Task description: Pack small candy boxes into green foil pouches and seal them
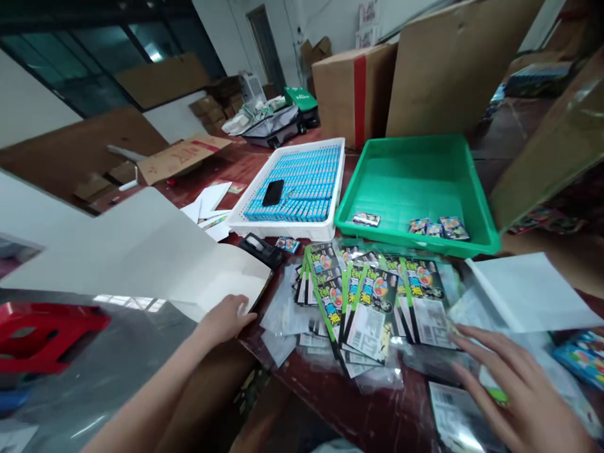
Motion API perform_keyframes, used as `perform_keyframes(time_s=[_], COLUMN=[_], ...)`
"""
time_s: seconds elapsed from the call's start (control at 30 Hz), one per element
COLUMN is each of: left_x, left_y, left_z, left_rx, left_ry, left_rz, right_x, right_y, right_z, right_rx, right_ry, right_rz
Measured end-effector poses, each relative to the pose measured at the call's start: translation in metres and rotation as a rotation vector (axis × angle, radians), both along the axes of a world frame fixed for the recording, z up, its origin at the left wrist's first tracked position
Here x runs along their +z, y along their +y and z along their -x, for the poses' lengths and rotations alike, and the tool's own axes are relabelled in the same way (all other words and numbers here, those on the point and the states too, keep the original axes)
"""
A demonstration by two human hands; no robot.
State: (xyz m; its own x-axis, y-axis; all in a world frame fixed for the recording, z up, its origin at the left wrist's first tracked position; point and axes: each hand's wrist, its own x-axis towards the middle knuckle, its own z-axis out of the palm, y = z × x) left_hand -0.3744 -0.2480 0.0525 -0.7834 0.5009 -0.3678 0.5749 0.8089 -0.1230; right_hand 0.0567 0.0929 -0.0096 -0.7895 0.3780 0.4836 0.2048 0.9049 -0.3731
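White perforated crate (302,232): rows of blue boxes (309,179), black phone (272,193) on top | green tray (415,170): few small packets (453,228) near front wall | left hand (229,318): pinching white cardboard sheet (155,251) at edge | right hand (519,384): blurred, cut off by frame, grip cannot be told | printed card packs (372,308): piled on table (406,412) between hands

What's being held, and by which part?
The left hand holds the white sheet by its near edge. The right hand is at the bags; whether it grips one can't be told.
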Motion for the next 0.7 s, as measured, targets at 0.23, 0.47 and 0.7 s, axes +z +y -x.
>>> perform_keyframes(time_s=[0.23,0.47,0.7], left_x=[0.009,-0.004,0.007], left_y=[0.060,0.203,0.208], left_z=[-0.020,0.021,0.034], left_rx=[-0.182,-0.106,-0.131], left_ry=[0.251,0.373,0.364], left_rz=[-0.280,-0.090,-0.118], right_x=[0.028,0.039,0.031], right_y=[-0.023,-0.037,-0.016], right_z=[0.102,0.083,0.013], right_rx=[0.213,0.055,-0.132], right_ry=[-0.177,-0.183,-0.202], right_rz=[0.009,0.078,0.186])
